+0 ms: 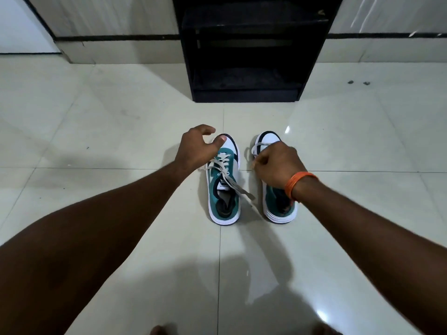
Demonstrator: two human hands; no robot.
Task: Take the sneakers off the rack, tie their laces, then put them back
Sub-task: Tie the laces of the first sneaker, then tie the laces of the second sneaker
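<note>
Teal-and-white sneakers [223,187], black rack [249,49]

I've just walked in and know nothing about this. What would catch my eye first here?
Probably the pair of teal-and-white sneakers standing side by side on the glossy pale tiled floor, toes toward an empty black shoe rack by the wall. The right hand, with an orange band on its wrist, is closed around a grey lace of the right sneaker, while the left hand hovers open over the other.
</note>
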